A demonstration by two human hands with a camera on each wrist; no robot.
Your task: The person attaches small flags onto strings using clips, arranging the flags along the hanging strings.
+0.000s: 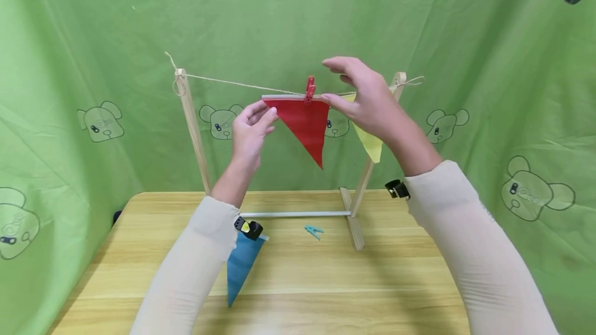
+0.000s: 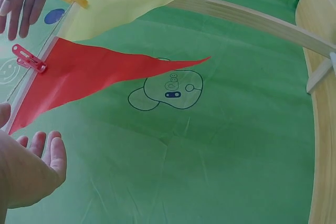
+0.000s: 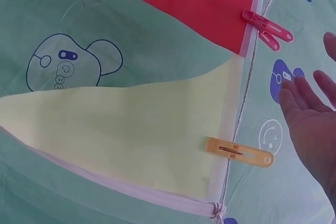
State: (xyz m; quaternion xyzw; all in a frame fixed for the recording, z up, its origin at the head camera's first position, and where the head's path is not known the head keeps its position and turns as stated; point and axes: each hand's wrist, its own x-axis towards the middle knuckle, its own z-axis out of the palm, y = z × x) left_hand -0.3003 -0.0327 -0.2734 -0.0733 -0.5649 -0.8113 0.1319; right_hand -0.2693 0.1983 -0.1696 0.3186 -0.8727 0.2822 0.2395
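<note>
Red pennant: a red triangular fabric flag with a pale top band (image 1: 309, 125) hangs point down from a thin beige string (image 1: 233, 83), between the two hands.
Red clip: a red plastic clothespin (image 1: 310, 90) grips its top band and the string.
Left hand: the left hand (image 1: 250, 133) is at the pennant's left top corner, fingers loosely bent, thumb apart from them; whether it touches the cloth cannot be told.
Right hand: the right hand (image 1: 370, 97) is near the right top corner, fingers and thumb spread wide, holding nothing.
Yellow pennant: a pale yellow triangular flag (image 1: 369, 141) hangs farther right, under an orange-yellow plastic clothespin (image 3: 240, 152).
Stand: a light wooden post (image 1: 193, 123) supports the string at left.
Tabletop: on the wood-grain table (image 1: 396, 283) lie a blue triangular flag (image 1: 243, 268), near left, and a teal plastic clothespin (image 1: 314, 231), farther right.
</note>
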